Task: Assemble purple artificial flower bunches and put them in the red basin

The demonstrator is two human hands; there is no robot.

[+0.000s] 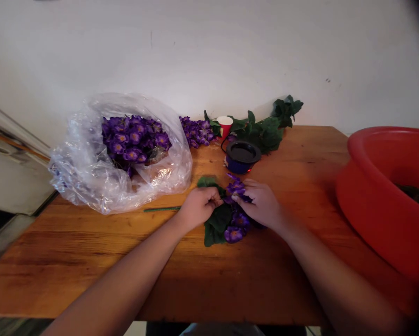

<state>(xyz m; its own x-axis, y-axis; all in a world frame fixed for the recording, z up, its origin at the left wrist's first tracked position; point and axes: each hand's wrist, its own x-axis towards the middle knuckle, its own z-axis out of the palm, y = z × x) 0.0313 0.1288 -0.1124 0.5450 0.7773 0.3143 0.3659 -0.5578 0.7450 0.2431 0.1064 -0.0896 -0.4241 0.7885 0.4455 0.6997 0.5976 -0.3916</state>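
Observation:
Close to the middle of the table, my left hand (201, 205) is closed around the stem of an artificial flower sprig, among its green leaves (217, 224). A thin green stem (162, 209) sticks out to the left beneath that hand. My right hand (260, 203) pinches the purple flowers (234, 233) at the sprig's right side, thumb towards the left hand. Just beyond the hands stands a small dark blue pot with a black top (242, 156), a red light glowing at its base. What lies between the fingertips is partly hidden.
A clear plastic bag (153, 184) holding purple flowers (134, 137) lies at the left. Along the wall are more purple flowers (197, 132), a red-and-white cup (225, 125) and green leafy stems (267, 133). A large red basin (377, 196) stands at the right.

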